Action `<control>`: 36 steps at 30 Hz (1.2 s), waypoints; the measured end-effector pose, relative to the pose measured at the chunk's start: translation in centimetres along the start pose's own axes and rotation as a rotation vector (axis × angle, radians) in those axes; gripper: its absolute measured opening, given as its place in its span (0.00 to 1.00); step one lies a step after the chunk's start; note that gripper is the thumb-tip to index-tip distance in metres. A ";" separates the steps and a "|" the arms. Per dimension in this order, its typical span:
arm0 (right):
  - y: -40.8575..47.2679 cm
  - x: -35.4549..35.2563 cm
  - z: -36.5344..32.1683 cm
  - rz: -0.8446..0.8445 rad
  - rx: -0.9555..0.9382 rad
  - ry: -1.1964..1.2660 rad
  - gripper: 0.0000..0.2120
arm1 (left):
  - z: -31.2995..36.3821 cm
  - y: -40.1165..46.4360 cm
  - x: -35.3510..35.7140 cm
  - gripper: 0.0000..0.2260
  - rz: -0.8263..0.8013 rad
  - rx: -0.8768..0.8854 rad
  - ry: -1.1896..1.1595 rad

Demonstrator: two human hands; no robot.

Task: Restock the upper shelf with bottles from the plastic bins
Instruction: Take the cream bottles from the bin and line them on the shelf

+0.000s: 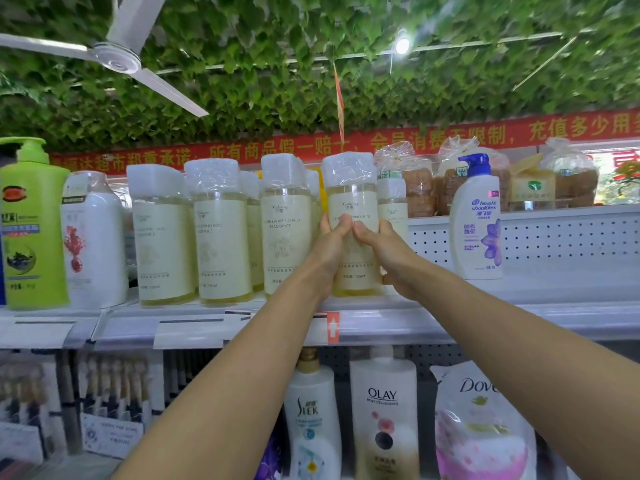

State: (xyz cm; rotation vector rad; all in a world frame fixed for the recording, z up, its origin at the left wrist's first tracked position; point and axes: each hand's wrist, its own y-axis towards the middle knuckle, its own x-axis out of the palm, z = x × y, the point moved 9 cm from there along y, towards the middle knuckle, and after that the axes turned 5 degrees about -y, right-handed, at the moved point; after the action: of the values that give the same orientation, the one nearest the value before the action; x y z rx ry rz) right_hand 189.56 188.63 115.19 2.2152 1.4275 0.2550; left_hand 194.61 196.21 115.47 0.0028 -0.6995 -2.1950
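Up here we clasp one pale bottle [353, 216] between both palms, left hand [330, 247] and right hand [388, 258] closed round its sides, its base standing on the upper shelf [485, 292] beside matching bottles.

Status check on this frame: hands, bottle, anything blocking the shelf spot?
Left hand and right hand both clasp the pale yellow bottle, upright at the upper shelf edge. Head & Shoulders bottle stands apart to its right. Nothing blocking.
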 end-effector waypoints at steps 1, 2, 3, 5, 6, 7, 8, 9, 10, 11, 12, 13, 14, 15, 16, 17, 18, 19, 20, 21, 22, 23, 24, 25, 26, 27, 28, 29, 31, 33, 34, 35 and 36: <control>-0.1 0.0 0.1 -0.003 0.014 -0.009 0.15 | 0.0 0.0 0.0 0.18 0.004 -0.002 0.005; -0.3 0.1 0.1 -0.005 0.023 -0.017 0.16 | -0.1 -0.1 -0.1 0.17 0.007 -0.007 0.010; -0.4 0.0 0.1 -0.010 0.028 -0.029 0.16 | -0.1 -0.1 -0.1 0.17 0.010 -0.013 0.018; -0.5 -0.1 0.0 -0.009 0.032 -0.042 0.10 | 0.0 -0.3 -0.2 0.17 0.021 -0.030 0.038; -0.6 -0.1 -0.2 -0.010 0.028 -0.049 0.05 | 0.0 -0.5 -0.2 0.17 0.028 -0.040 0.050; -0.6 -0.2 -0.3 -0.011 0.024 -0.057 0.02 | 0.1 -0.6 -0.2 0.17 0.037 -0.049 0.062; -0.7 -0.2 -0.4 -0.011 0.026 -0.068 0.03 | 0.2 -0.8 -0.2 0.17 0.048 -0.054 0.075; -0.9 -0.1 -0.4 -0.015 0.035 -0.088 0.03 | 0.3 -1.0 -0.2 0.17 0.063 -0.058 0.089; -1.1 0.0 -0.5 -0.016 0.049 -0.109 0.03 | 0.3 -1.1 -0.2 0.18 0.077 -0.063 0.101; -1.3 0.0 -0.4 -0.013 0.062 -0.137 0.03 | 0.3 -1.3 -0.2 0.18 0.090 -0.073 0.114; -1.5 0.1 -0.5 -0.014 0.068 -0.166 0.03 | 0.2 -1.5 -0.2 0.17 0.104 -0.088 0.128; -1.6 0.1 -0.6 -0.013 0.068 -0.198 0.04 | 0.1 -1.8 -0.2 0.17 0.119 -0.104 0.143; -1.8 0.1 -0.8 -0.009 0.061 -0.228 0.05 | 0.1 -2.1 -0.2 0.16 0.134 -0.119 0.156; -2.0 0.0 -0.9 -0.005 0.052 -0.261 0.06 | 0.1 -2.3 -0.3 0.16 0.146 -0.128 0.168; -2.3 -0.2 -1.0 0.006 0.041 -0.293 0.06 | 0.1 -2.6 -0.2 0.16 0.153 -0.132 0.176; -2.5 -0.5 -1.0 0.022 0.030 -0.325 0.07 | 0.1 -2.9 -0.2 0.17 0.155 -0.130 0.181; -2.9 -0.9 -1.1 0.043 0.021 -0.356 0.08 | 0.2 -3.1 -0.2 0.18 0.155 -0.126 0.182; -3.4 -1.3 -1.1 0.068 0.014 -0.388 0.09 | 0.2 -3.4 -0.2 0.19 0.160 -0.120 0.174; -3.9 -1.8 -1.2 0.100 -0.001 -0.418 0.12 | 0.4 -3.8 -0.3 0.19 0.172 -0.107 0.156; -4.5 -2.4 -1.4 0.139 -0.023 -0.441 0.15 | 0.6 -4.4 -0.5 0.20 0.196 -0.088 0.134; -5.2 -2.9 -1.8 0.180 -0.057 -0.452 0.17 | 0.9 -5.1 -0.7 0.22 0.228 -0.061 0.111; -6.0 -3.3 -2.2 0.214 -0.103 -0.452 0.18 | 1.1 -5.9 -0.9 0.23 0.265 -0.034 0.090; -6.9 -3.7 -2.7 0.241 -0.155 -0.447 0.18 | 1.2 -6.7 -1.0 0.23 0.299 -0.010 0.070; -7.8 -4.1 -3.1 0.263 -0.199 -0.444 0.16 | 1.2 -7.6 -1.0 0.22 0.327 0.007 0.048; -8.8 -4.6 -3.2 0.282 -0.223 -0.431 0.15 | 1.0 -8.5 -0.8 0.20 0.349 0.010 0.017; -9.7 -5.0 -3.2 0.295 -0.229 -0.401 0.13 | 0.8 -9.5 -0.4 0.17 0.365 0.002 -0.029; -10.7 -5.6 -2.9 0.300 -0.215 -0.359 0.12 | 0.4 -10.5 0.1 0.13 0.370 -0.015 -0.088; -11.6 -6.0 -2.6 0.301 -0.197 -0.317 0.11 | -0.1 -11.4 0.8 0.11 0.364 -0.036 -0.140; -13.6 -7.1 -1.8 0.292 -0.162 -0.263 0.10 | -1.3 -13.4 2.6 0.10 0.343 -0.081 -0.225; -15.8 -8.3 -0.9 0.277 -0.121 -0.216 0.09 | -2.6 -15.3 4.1 0.10 0.333 -0.107 -0.297; -17.0 -9.0 -0.3 0.270 -0.095 -0.194 0.09 | -3.4 -16.3 4.7 0.10 0.335 -0.120 -0.321; -18.0 -9.7 0.2 0.267 -0.064 -0.178 0.09 | -4.0 -17.2 5.3 0.10 0.340 -0.132 -0.338; -19.4 -10.7 1.0 0.266 -0.029 -0.174 0.10 | -5.1 -18.4 6.1 0.09 0.350 -0.156 -0.355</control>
State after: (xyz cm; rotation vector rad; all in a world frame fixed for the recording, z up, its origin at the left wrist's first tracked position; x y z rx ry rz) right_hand 169.71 185.22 105.85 2.3385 1.0325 0.1654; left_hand 178.69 198.91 103.67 -0.5604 -0.6602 -1.9199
